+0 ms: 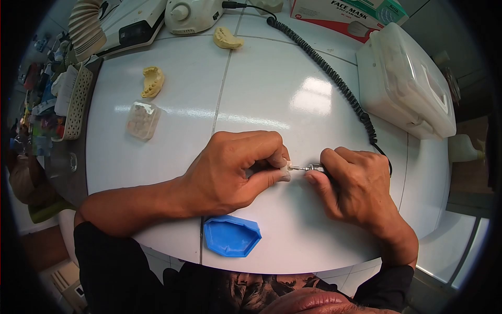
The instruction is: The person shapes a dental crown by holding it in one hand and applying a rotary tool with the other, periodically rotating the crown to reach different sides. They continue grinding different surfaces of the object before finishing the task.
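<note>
Between the thumb and fingertips of my left hand is pinched a small whitish piece, mostly covered by the fingers; its exact kind does not show. My right hand is closed round a rotary handpiece, whose thin metal bur points left and meets the piece or comes very close to it. Pale dust coats the left fingertips. Below the left hand, near the table's front edge, lies a blue tray with an angular outline.
Two yellowish dental casts and a clear plastic case stand at the left and back. A coiled black cord runs from the white control unit toward my right hand. A lidded plastic box stands right, a face mask box behind.
</note>
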### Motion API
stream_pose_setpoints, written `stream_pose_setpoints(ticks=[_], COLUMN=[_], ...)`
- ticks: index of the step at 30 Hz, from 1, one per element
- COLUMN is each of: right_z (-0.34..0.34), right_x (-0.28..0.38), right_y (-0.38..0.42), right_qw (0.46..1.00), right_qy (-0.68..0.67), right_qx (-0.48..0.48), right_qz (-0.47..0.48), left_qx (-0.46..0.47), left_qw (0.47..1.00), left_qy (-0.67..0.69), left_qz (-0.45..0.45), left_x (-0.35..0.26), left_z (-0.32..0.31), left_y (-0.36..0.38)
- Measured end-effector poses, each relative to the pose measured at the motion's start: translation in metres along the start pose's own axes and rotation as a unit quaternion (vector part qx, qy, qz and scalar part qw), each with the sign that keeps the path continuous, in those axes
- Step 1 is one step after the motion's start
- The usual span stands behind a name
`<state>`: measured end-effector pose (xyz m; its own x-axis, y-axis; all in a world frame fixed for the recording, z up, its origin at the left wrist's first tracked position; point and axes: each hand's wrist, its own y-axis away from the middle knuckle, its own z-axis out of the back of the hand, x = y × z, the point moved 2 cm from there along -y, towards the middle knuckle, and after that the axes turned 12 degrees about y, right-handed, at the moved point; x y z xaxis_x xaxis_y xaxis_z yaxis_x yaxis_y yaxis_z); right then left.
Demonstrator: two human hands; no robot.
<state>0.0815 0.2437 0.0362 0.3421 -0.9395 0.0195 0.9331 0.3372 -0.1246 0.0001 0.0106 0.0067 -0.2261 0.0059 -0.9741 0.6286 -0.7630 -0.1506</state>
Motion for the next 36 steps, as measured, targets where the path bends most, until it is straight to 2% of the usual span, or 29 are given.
stream_pose_setpoints(ticks=[11, 17, 26, 35, 36], right_z=[-0.0004, -0.0016, -0.0020, -0.0016, -0.0018], right_x=[-0.0024, -0.0017, -0.0020, -0.0021, -0.0026], right_y=[0.0001, 0.0007, 0.0010, 0.0006, 0.0004], right_qw=[1.000, 1.000, 1.000, 1.000, 1.000], right_qy=[-0.020, -0.020, -0.019, -0.022, -0.024], right_qx=[0.005, -0.007, -0.001, 0.000, -0.002], right_qz=[-0.003, -0.008, -0.011, -0.017, -0.017], left_qx=[-0.015, -0.035, -0.019, -0.045, -0.037], left_qw=[1.000, 0.999, 1.000, 0.997, 0.998], left_qy=[-0.007, 0.027, 0.004, 0.068, 0.044], left_qz=[-0.018, 0.020, -0.024, -0.013, -0.015], left_x=[0.0024, 0.0011, -0.0014, 0.0040, 0.0022], left_z=[0.0006, -0.0010, 0.0019, -0.0009, -0.0005], left_y=[0.0006, 0.0015, -0.0012, 0.0015, 0.0010])
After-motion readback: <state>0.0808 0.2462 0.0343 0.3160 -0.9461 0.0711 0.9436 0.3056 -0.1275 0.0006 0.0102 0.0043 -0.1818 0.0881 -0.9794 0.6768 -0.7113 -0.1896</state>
